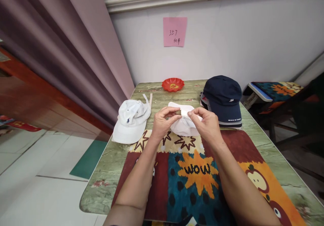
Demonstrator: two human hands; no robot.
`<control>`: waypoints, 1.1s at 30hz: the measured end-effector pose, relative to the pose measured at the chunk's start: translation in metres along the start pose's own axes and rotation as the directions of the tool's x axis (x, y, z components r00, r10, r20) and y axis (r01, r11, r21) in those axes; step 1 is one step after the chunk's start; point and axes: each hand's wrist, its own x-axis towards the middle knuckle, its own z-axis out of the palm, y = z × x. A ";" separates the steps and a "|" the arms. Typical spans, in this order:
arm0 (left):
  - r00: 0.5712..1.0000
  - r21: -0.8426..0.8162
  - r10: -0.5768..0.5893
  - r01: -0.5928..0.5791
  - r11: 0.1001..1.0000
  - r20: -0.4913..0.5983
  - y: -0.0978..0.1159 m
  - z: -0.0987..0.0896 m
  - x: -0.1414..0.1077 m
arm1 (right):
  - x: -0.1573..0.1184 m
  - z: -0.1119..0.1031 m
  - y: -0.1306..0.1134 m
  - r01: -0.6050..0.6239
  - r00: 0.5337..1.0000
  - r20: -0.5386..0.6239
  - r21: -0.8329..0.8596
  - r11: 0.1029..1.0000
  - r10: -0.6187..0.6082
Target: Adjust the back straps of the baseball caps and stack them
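Observation:
A white cap (186, 127) is held above the table's middle, its strap side toward the top and between my hands. My left hand (165, 119) pinches the strap area from the left, thumb and fingers together. From the right, my right hand (205, 120) pinches the white strap (184, 113) between thumb and forefinger. Another white cap (130, 121) with a small dark logo and loose straps lies to the left. At the right is a stack of caps with a navy cap (222, 96) on top.
A red scalloped dish (173, 85) is at the back of the green wooden-look table (98, 189). A colourful mat (194, 185) lies under my forearms. Behind stands a white wall with a pink note (174, 32). A purple curtain (101, 44) hangs at the left.

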 end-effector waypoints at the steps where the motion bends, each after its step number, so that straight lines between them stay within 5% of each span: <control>1: 1.000 0.003 0.000 0.000 1.000 0.007 0.000 -0.001 0.000 | 0.000 -0.001 0.000 0.004 1.000 0.008 -0.001 1.000 -0.004; 33: 0.965 0.236 0.164 -0.212 0.949 0.207 0.021 -0.008 0.001 | -0.001 0.007 0.005 -0.003 0.995 0.102 0.056 0.998 -0.003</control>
